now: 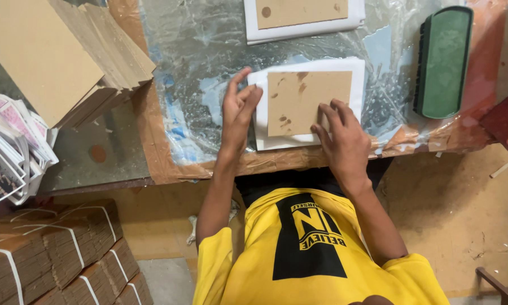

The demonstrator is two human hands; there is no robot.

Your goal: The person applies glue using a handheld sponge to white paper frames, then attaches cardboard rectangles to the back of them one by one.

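A brown cardboard sheet with dark glue spots lies on a white paper sheet on the plastic-covered table. My left hand rests edge-on against the left side of the white sheet, fingers straight and together. My right hand presses flat on the lower right corner of the cardboard, fingers spread. Neither hand holds anything.
A second cardboard on white paper lies farther back. A green pad tray sits at the right. A stack of cardboard sheets and printed photos lie at the left. Tied cardboard bundles stand on the floor.
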